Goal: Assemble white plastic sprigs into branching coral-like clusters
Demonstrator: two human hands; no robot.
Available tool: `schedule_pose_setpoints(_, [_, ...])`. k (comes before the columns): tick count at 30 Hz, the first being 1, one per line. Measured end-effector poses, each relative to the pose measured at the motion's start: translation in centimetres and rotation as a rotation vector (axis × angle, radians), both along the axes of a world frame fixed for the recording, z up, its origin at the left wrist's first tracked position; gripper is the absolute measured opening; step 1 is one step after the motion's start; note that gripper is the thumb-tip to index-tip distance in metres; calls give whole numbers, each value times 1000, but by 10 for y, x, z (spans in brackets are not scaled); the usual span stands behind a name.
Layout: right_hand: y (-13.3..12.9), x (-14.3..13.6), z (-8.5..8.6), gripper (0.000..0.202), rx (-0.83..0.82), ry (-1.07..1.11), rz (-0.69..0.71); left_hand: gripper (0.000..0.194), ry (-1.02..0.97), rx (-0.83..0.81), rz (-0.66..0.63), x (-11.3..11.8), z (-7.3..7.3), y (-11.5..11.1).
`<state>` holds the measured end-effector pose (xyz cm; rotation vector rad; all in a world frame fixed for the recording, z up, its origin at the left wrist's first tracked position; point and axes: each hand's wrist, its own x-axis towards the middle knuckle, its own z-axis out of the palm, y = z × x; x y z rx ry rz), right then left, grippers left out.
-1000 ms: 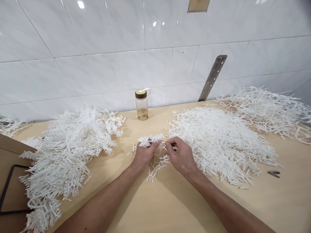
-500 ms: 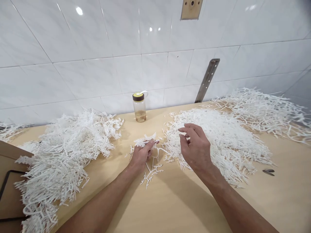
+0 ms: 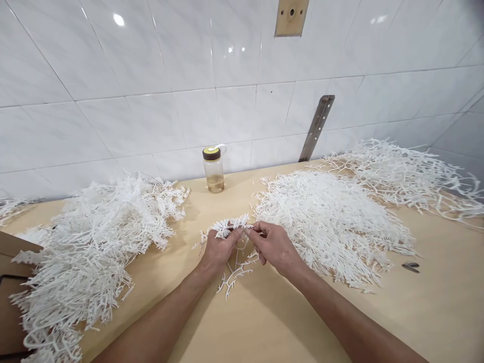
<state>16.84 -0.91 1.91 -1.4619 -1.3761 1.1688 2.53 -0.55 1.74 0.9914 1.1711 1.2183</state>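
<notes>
Near the middle of the table, my left hand [image 3: 220,249] is closed around a white branching plastic piece [image 3: 231,225] with many short prongs along it. Its thin stems [image 3: 235,276] hang below the hand toward the wood. My right hand [image 3: 275,247] has come up against the right end of the piece, thumb and forefinger pinched together beside my left thumb. Whatever lies between those right fingertips is too small to make out. A large pile of white pronged pieces [image 3: 328,217] spreads just right of my right hand.
Another white heap [image 3: 86,252] covers the left side, by a brown box [image 3: 15,307]. At the back stand a bottle [image 3: 214,171] and a metal bracket [image 3: 316,128] against the tiled wall. White branching frames [image 3: 412,176] lie far right, above a small dark clip-like tool [image 3: 410,267].
My right hand has moved left and down from above the right pile to meet my left hand, its fingers closing to a pinch. The left hand keeps its hold. The view has shifted slightly.
</notes>
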Motion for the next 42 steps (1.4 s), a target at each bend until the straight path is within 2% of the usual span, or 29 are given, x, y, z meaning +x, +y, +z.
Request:
schedule_pose_setpoints(10, [4, 0, -6, 19, 15, 67, -16, 38, -13, -5, 5, 1, -1, 0])
schedule_pose_setpoints(19, [1, -5, -5, 10, 15, -137, 0, 27, 147, 83, 138, 1, -15, 6])
schedule_pose_setpoints(25, [-2, -12, -8, 5, -55, -62, 16, 22, 140, 103, 158, 4, -23, 4])
schedule_pose_setpoints(32, [-1, -17, -9, 3, 51, -173, -53, 25, 74, 46, 152, 6, -15, 2])
schedule_pose_setpoints(37, [-1, -15, -6, 5, -37, -159, -34, 25, 61, 31, 98, 5, -11, 0])
schedule_pose_setpoints(39, [-2, -15, -6, 6, 68, -287, -68, 25, 25, 50, 92, 5, -12, 1])
schedule_pose_setpoints(42, [-3, -17, -9, 8, 330, -542, -92, 26, 35, 109, 74, 4, -17, 5])
